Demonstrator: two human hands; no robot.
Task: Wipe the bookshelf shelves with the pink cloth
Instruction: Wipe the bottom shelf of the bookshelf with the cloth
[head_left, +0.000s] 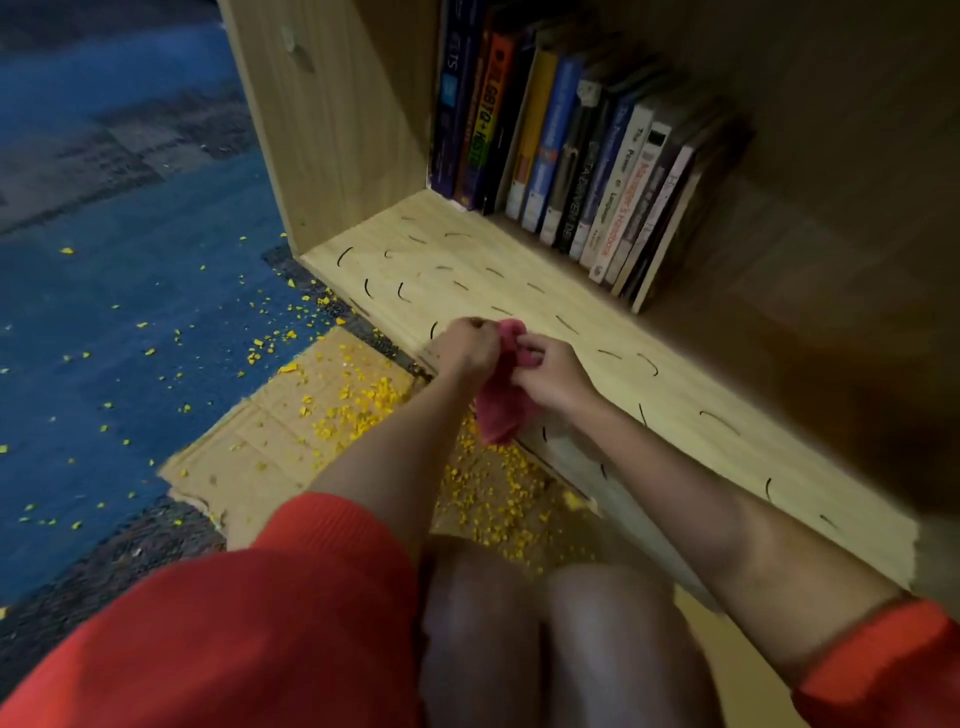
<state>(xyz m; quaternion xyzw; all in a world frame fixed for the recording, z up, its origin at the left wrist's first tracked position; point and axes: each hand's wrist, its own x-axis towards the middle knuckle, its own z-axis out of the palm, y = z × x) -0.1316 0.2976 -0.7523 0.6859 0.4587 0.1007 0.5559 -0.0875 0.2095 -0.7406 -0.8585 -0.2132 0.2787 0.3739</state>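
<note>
Pinching pink cloth (500, 410) w/ both grips, narrow. L hand (467, 343) on one top corner, R hand (550, 374) on the other, fingers curled tight. Cloth bunched at front lip of bottom shelf (519, 260), tail hanging down past the edge, not yet flat on wood.

Risks, as judged:
- Could smear rather than lift black curved marks (400, 292) if wiped w/ a bunched wad; too little contact.
- Could miss the strip under books (587, 171) unless shifted.
- Could topple that leaning row if bumped w/ cloth or wrist.
- Could drag yellow crumbs (363, 413) from cardboard (249, 452) up onto shelf by letting the tail dip into them.
- Might also sweep dirt off the lip onto blue carpet (130, 312), making more mess.

Counts:
- 1 cloth, 2 hands, 1 shelf in view, 1 cardboard sheet.
- Books approx a dozen; far-end spines too dim for an exact no.
- Marks approx two dozen.
- Crumbs too many to count.
</note>
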